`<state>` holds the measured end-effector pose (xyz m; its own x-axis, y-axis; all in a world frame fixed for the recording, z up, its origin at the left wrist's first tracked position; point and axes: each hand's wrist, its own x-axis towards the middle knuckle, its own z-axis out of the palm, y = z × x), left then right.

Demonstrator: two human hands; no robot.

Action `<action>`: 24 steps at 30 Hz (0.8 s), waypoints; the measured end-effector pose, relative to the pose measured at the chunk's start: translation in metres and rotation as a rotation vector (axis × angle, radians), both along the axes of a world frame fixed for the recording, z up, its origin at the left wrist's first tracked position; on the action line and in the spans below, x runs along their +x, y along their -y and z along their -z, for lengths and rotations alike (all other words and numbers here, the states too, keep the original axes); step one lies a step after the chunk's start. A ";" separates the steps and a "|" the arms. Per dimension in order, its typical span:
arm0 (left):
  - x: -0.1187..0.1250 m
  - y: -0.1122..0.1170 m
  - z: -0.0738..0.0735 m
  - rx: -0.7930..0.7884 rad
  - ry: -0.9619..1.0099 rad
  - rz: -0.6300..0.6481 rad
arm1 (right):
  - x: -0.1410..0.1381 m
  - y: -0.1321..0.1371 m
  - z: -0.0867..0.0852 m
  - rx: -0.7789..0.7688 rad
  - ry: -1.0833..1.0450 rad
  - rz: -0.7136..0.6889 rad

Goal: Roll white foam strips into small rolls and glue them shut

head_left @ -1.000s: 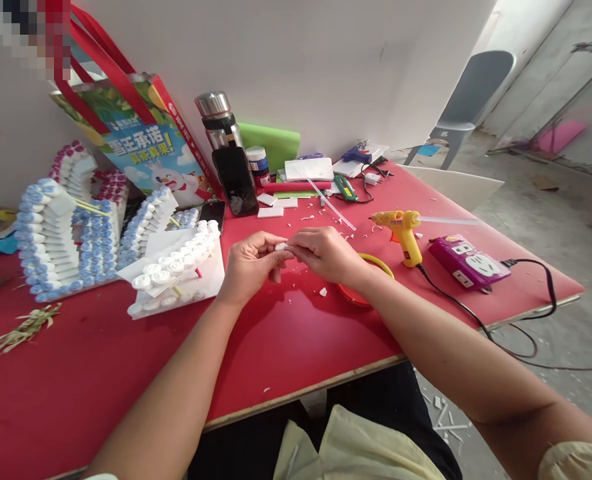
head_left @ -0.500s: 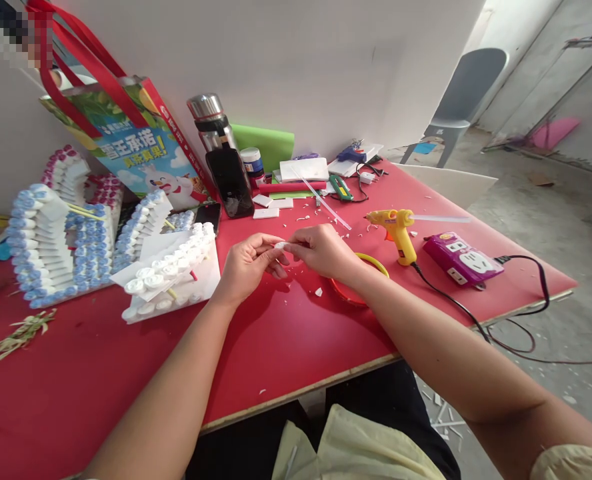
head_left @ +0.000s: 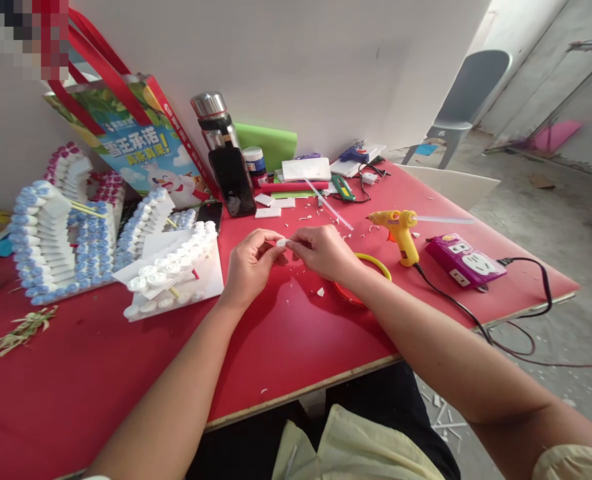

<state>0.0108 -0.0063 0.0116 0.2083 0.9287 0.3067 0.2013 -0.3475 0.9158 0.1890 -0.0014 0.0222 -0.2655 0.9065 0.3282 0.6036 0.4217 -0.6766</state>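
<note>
A small white rolled piece (head_left: 281, 244) is pinched between the fingertips of both my hands, above the red table. My left hand (head_left: 256, 265) grips it from the left with thumb and forefinger, the other fingers curled in. From the right, my right hand (head_left: 325, 252) pinches its edge. To the left stands a white model (head_left: 173, 267) covered in rows of similar white rolls. Under my right wrist lies a round red and yellow ring (head_left: 386, 268), partly hidden by the arm. A white scrap (head_left: 321, 292) rests on the table below my hands.
A yellow glue gun (head_left: 400, 233) and purple power strip (head_left: 466, 260) stand right, their cords crossing the table edge. Blue-and-white models (head_left: 41, 247), a printed bag (head_left: 151, 147), a steel flask (head_left: 213, 120) and a phone (head_left: 232, 183) are at the back left. White foam pieces (head_left: 269, 213) lie behind my hands.
The fingers of my left hand have curled in more under the white roll, which now shows its rounder face. Both hands stay together in nearly the same place; the view has shifted slightly.
</note>
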 end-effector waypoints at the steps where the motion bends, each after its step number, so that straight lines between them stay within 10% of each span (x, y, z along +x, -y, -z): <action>1: 0.000 0.000 0.000 -0.003 -0.019 -0.016 | -0.001 0.001 0.001 0.038 0.049 0.016; 7: 0.001 -0.001 0.002 -0.010 -0.032 -0.042 | -0.005 0.003 0.005 0.164 0.161 0.039; 16: 0.000 -0.003 -0.001 -0.029 -0.038 0.062 | 0.001 -0.004 -0.005 -0.843 -0.882 -0.171; 24: -0.001 -0.004 0.001 -0.051 0.032 0.008 | 0.006 -0.008 0.002 -0.756 -0.874 -0.218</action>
<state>0.0101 -0.0020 0.0107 0.2062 0.9417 0.2657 0.1687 -0.3017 0.9383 0.1947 0.0062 0.0202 -0.3904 0.9119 -0.1266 -0.2246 -0.2277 -0.9475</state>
